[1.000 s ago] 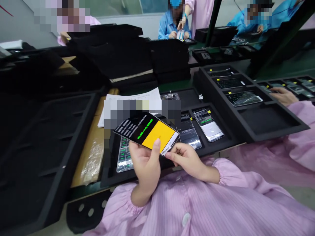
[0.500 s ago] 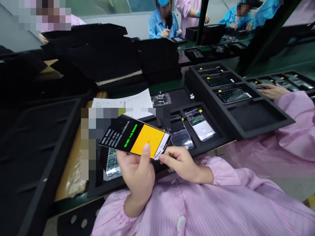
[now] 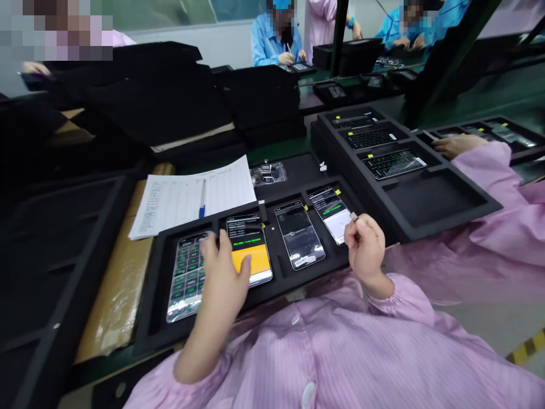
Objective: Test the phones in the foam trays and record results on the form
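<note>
My left hand (image 3: pixel 225 284) hovers with its fingers apart over a smartphone with a yellow and black screen (image 3: pixel 255 258), which lies in a slot of the black foam tray (image 3: pixel 276 224). Whether the fingertips touch it I cannot tell. Left of it, partly behind that hand, is a phone showing a green-on-black grid (image 3: pixel 185 278). A dark-screened phone (image 3: pixel 300 236) rests in another slot. At the tray's right end, my right hand (image 3: pixel 367 247) pinches a small silvery plug-like piece (image 3: pixel 353 217) beside a phone with a half-white screen (image 3: pixel 330 210).
A printed sheet (image 3: pixel 179 199) with a pen (image 3: pixel 202 199) on it lies behind the tray. Near it is a plastic bag of small metal parts (image 3: pixel 268 173). At right stands a stacked foam tray (image 3: pixel 451 224) with several phones. A co-worker's hand (image 3: pixel 460 146) reaches over another tray.
The yellow-screened phone has gone from my left hand down into the tray slot, and that hand has opened. My right hand has moved away to the right, holding the small silvery piece.
</note>
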Tool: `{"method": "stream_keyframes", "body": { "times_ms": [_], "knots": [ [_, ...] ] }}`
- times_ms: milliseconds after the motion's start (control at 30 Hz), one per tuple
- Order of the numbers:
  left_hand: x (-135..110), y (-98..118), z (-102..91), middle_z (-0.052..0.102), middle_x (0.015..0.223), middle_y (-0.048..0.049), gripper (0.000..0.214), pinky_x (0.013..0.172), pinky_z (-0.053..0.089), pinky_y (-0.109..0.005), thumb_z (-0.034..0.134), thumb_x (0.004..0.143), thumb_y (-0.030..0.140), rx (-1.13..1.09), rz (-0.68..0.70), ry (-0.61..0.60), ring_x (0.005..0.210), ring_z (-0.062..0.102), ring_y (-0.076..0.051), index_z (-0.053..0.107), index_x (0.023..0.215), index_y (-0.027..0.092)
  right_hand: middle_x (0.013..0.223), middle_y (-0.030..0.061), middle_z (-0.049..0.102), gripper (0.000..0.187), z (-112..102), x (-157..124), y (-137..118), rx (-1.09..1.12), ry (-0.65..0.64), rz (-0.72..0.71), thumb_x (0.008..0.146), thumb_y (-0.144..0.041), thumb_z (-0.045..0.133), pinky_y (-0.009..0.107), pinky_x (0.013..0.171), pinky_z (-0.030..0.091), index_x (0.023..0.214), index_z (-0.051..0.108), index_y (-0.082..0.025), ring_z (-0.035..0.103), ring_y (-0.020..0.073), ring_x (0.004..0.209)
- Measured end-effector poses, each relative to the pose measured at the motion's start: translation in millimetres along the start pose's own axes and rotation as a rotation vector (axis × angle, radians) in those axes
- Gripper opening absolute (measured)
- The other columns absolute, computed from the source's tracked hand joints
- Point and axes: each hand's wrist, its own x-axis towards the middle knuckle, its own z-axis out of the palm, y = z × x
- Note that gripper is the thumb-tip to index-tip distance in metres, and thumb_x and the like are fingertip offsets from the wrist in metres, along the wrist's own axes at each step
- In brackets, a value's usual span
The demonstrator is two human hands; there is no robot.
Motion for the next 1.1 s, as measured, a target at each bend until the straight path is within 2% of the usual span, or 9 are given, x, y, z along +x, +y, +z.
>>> {"method": "stream_keyframes", "body": {
  "times_ms": [67, 133, 200, 367, 567, 667, 800, 967, 1100],
  "knots": [
    [-5, 27, 26.8, 0.034, 0.158, -0.0235, 0.069, 0.121, 0.016, -0.064, 0.056, 0.083, 0.022, 0.177, 0.161, -0.044, 0.153, 0.012, -0.039, 0.039, 0.148, 0.009, 0.05, -0.0046, 0.04, 0.037, 0, 0, -2, 0.038, 0.02, -0.006, 0.088, -0.045, 0.062, 0.027, 0.047, 0.025, 0.061, 0.047, -0.023, 0.035, 0.0113, 0.045],
    [-6, 59, 60.4, 0.038, 0.156, -0.0233, 0.073, 0.12, 0.025, -0.058, 0.048, 0.084, 0.016, 0.16, 0.277, -0.252, 0.15, 0.026, -0.036, 0.028, 0.153, 0.008, 0.047, -0.0048, 0.038, 0.038, 0, -5, -7, 0.077, 0.025, -0.026, 0.087, -0.045, 0.062, 0.027, 0.046, 0.024, 0.06, 0.046, -0.024, 0.034, 0.0115, 0.043],
    [-4, 86, 93.9, 0.044, 0.15, -0.0301, 0.079, 0.121, 0.021, -0.058, 0.049, 0.08, 0.014, 0.161, 0.279, -0.415, 0.148, 0.029, -0.04, 0.022, 0.153, -0.003, 0.045, -0.0049, 0.036, 0.039, -3, -13, -15, 0.087, 0.036, -0.047, 0.087, -0.046, 0.062, 0.028, 0.046, 0.024, 0.059, 0.045, -0.024, 0.032, 0.0119, 0.041],
    [4, 117, 141.3, 0.043, 0.149, -0.033, 0.083, 0.121, 0.012, -0.06, 0.055, 0.076, 0.012, 0.003, 0.131, -0.469, 0.15, 0.018, -0.045, 0.023, 0.151, -0.007, 0.045, -0.0042, 0.037, 0.039, -26, -38, -39, 0.093, 0.048, -0.056, 0.089, -0.044, 0.061, 0.029, 0.045, 0.025, 0.058, 0.045, -0.024, 0.031, 0.0123, 0.04],
    [12, 126, 159.4, 0.037, 0.155, -0.0241, 0.088, 0.121, 0.024, -0.047, 0.064, 0.074, 0.017, -0.547, -0.275, -0.311, 0.148, 0.03, -0.034, 0.022, 0.151, 0.01, 0.056, 0.0005, 0.056, 0.039, -43, -42, -51, 0.232, -0.099, 0.359, 0.075, -0.034, 0.065, 0.025, 0.042, 0.02, 0.051, 0.038, -0.021, 0.029, 0.0073, 0.04],
    [27, 124, 172.9, 0.059, 0.132, -0.0191, 0.077, 0.11, 0.041, -0.048, 0.065, 0.073, 0.015, -0.62, -0.371, -0.29, 0.129, 0.055, -0.031, 0.033, 0.142, 0.013, 0.061, 0.0012, 0.061, 0.036, -45, -35, -47, 0.305, -0.137, 0.566, 0.067, -0.029, 0.063, 0.023, 0.039, 0.012, 0.05, 0.033, -0.02, 0.019, 0.0036, 0.038],
    [42, 121, 169.8, 0.069, 0.099, -0.0113, 0.043, 0.093, 0.053, -0.05, 0.07, 0.064, 0.012, -0.75, -0.457, -0.362, 0.103, 0.068, -0.032, 0.055, 0.104, 0.015, 0.052, -0.0065, 0.053, 0.026, -45, -30, -39, 0.361, -0.154, 0.685, 0.065, -0.025, 0.064, 0.02, 0.037, 0.009, 0.062, 0.038, -0.022, 0.014, 0.004, 0.036],
    [27, 133, 135.0, 0.067, 0.111, -0.0079, 0.044, 0.094, 0.055, -0.043, 0.068, 0.069, 0.016, -0.939, -0.329, -0.343, 0.105, 0.068, -0.025, 0.048, 0.109, 0.02, 0.06, -0.0054, 0.06, 0.024, -37, -26, -31, 0.249, -0.224, 0.593, 0.076, -0.037, 0.07, 0.019, 0.037, 0.018, 0.087, 0.056, -0.021, 0.023, 0.0036, 0.037],
    [6, 146, 120.6, 0.064, 0.118, -0.0066, 0.046, 0.098, 0.053, -0.04, 0.069, 0.074, 0.019, -1.041, -0.152, -0.189, 0.11, 0.065, -0.023, 0.044, 0.113, 0.024, 0.051, -0.0051, 0.056, 0.037, -34, -21, -24, 0.078, -0.186, 0.384, 0.08, -0.05, 0.074, 0.02, 0.038, 0.018, 0.073, 0.053, -0.02, 0.028, 0.0046, 0.037]
  ]
}}
